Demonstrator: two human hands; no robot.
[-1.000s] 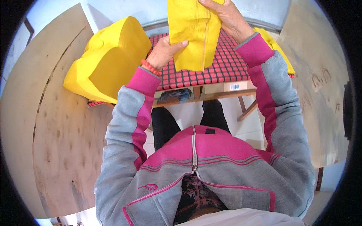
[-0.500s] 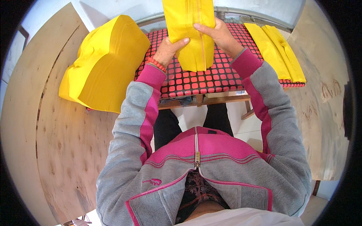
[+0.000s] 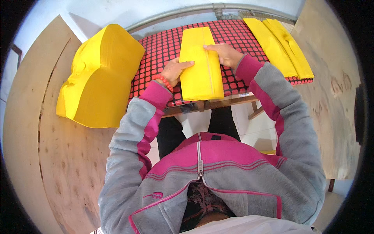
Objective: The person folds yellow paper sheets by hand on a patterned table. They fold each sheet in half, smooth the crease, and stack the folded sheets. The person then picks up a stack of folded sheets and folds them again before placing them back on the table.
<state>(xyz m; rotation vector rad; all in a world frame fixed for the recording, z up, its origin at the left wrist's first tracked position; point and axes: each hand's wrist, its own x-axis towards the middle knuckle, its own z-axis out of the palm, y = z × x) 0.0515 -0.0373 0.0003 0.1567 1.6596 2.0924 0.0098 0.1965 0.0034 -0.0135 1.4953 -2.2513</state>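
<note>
A folded bundle of yellow cloth (image 3: 199, 80) lies along the red-and-black checked tabletop in front of me, its near end at the table's front edge. A thin pale line runs lengthwise down it. My left hand (image 3: 174, 71) grips its left side, thumb on top and fingers hidden beneath or behind the edge. On the opposite side, slightly farther away, my right hand (image 3: 226, 55) holds it the same way, thumb resting near the pale line. A red bead bracelet (image 3: 163, 81) circles my left wrist.
A tall stack of yellow cloth (image 3: 111, 89) stands on the wooden board (image 3: 70, 167) at left. Two folded yellow bundles (image 3: 272, 48) lie side by side on the right of the checked tabletop (image 3: 161, 46). A metal pipe (image 3: 175, 15) runs behind; another wooden board (image 3: 327, 113) is at right.
Both hands have brought the yellow bundle nearer to me and lowered it toward the tabletop. The layered edges seen on it earlier have given way to a smooth face.
</note>
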